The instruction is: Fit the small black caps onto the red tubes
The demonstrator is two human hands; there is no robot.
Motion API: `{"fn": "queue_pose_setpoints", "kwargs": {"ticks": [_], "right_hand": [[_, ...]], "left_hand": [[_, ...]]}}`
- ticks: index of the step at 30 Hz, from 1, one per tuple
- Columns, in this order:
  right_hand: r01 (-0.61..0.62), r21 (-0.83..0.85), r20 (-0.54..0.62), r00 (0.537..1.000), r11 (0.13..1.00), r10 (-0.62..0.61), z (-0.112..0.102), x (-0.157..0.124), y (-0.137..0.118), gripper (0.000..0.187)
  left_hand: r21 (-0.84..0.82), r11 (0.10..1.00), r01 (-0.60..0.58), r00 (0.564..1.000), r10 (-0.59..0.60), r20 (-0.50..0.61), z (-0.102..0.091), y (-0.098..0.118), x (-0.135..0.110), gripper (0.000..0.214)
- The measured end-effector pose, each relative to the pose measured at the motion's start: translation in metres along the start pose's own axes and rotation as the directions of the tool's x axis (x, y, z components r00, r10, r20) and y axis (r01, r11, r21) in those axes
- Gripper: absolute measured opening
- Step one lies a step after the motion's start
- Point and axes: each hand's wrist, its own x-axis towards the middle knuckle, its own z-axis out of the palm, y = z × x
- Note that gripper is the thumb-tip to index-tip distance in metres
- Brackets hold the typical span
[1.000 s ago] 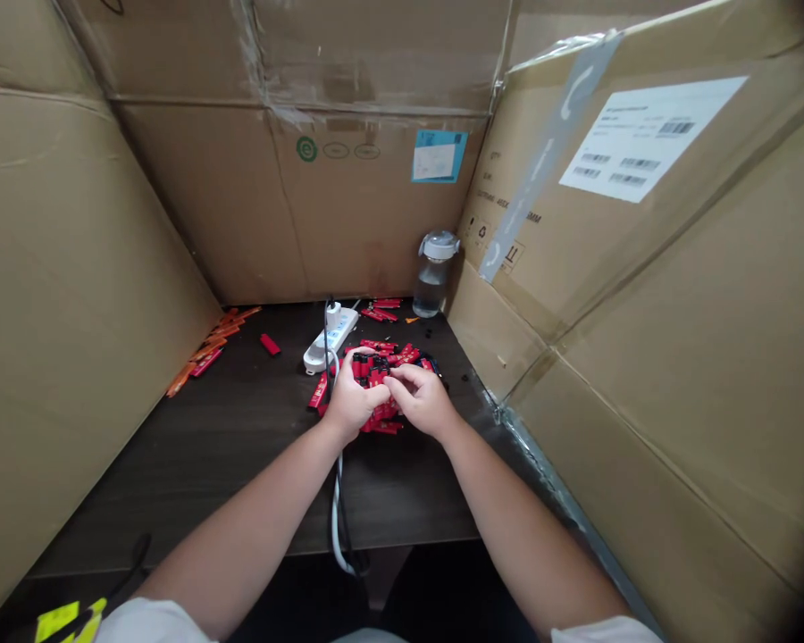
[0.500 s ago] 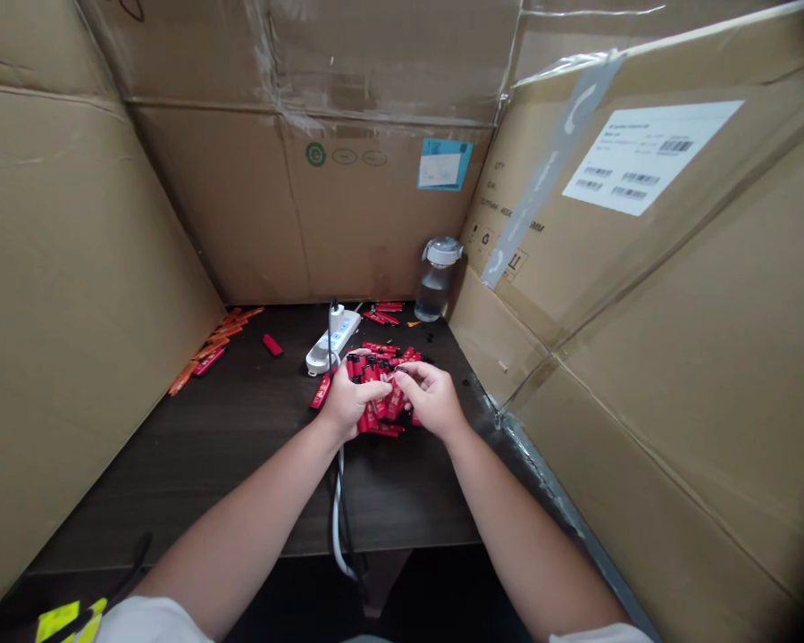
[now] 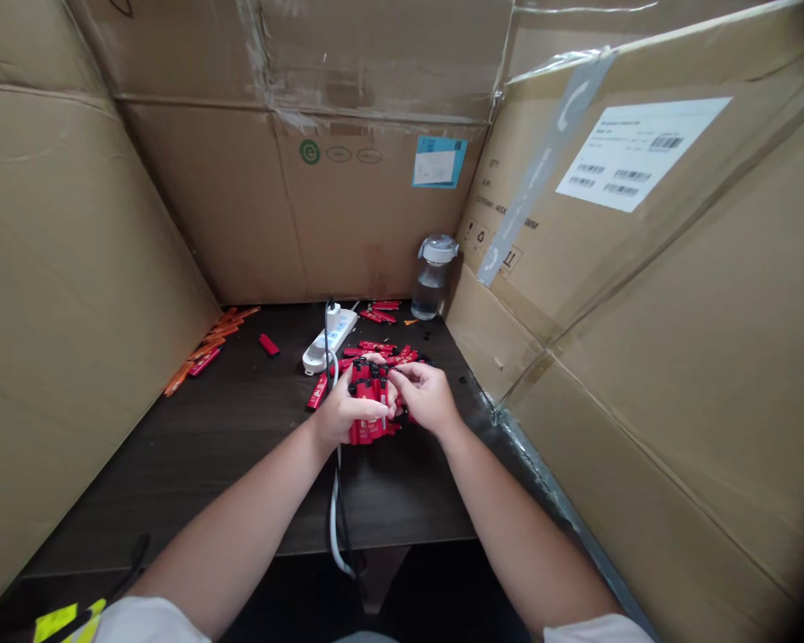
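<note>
My left hand (image 3: 341, 412) is closed around a bunch of red lighters (image 3: 368, 418), which have flat bodies, gold print and black tops. They stand side by side with the tops up, and the thumb lies across their front. My right hand (image 3: 426, 396) is at the right side of the bunch, thumb and fingertips pinched together. What is in that pinch is too small to make out. Behind and between the hands, more red lighters (image 3: 379, 346) lie in a loose pile, partly hidden by the fingers.
A white power strip (image 3: 330, 340) with a plug and cables is behind my left hand. A water bottle (image 3: 431, 286) stands at the back right. Orange strips (image 3: 207, 346) lie along the left cardboard wall (image 3: 107, 295). One red piece (image 3: 269, 345) lies on the dark table (image 3: 241, 464).
My left hand has drawn the lighters into a tighter, more upright bunch. My right hand has shifted slightly left against its side. The camera view has moved slightly.
</note>
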Motion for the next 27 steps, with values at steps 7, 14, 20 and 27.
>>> {"fn": "queue_pose_setpoints", "kwargs": {"ticks": [7, 14, 20, 27], "right_hand": [[0.018, -0.128, 0.035, 0.999, 0.992, -0.014, -0.011, 0.002, -0.006, 0.026], [0.097, -0.310, 0.184, 0.982, 0.946, -0.041, -0.017, 0.003, -0.009, 0.025], [0.185, -0.302, 0.258, 0.960, 0.935, -0.107, -0.016, 0.006, 0.002, 0.026], [0.092, -0.379, 0.046, 0.996, 0.921, -0.080, -0.004, 0.011, 0.017, 0.030]], "left_hand": [[0.080, 0.996, -0.041, 0.999, 0.039, 0.022, -0.006, 0.003, -0.002, 0.059], [0.234, 0.972, -0.024, 0.990, -0.009, 0.139, -0.005, 0.009, -0.004, 0.062], [0.267, 0.964, -0.016, 0.971, -0.049, 0.235, -0.006, 0.010, -0.004, 0.061], [0.371, 0.929, -0.007, 0.984, -0.059, 0.167, -0.001, 0.009, -0.002, 0.059]]}}
